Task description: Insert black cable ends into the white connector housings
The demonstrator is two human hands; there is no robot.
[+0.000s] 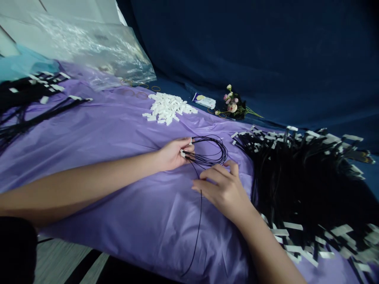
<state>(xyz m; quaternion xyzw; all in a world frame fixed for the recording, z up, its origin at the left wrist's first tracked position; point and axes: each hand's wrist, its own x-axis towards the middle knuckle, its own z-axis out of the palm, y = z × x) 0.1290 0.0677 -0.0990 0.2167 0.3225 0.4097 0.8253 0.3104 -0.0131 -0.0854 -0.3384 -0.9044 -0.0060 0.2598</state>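
Note:
My left hand (pixel 175 154) is closed on a looped bundle of thin black cord (pixel 219 150), its fingers pinching the end where small white pieces (pixel 183 153) sit on the strands. The loop opens out to the right of that hand, above the cloth. My right hand (pixel 222 188) is just below the loop, thumb and forefinger drawn together around a single loose strand (pixel 200 221). That strand runs down from the left hand's grip, passes behind the right fingertips and trails toward the front of the cloth. The exact contact at the right fingertips is partly hidden.
Purple cloth (pixel 118 130) covers the work surface. White plastic pieces (pixel 168 107) lie heaped behind my hands, near a small packet (pixel 204 100) and artificial flowers (pixel 233 104). Black cord bundles with white ends fill the right (pixel 290 189) and lie far left (pixel 26 92). A clear plastic bag (pixel 97 51) rests behind.

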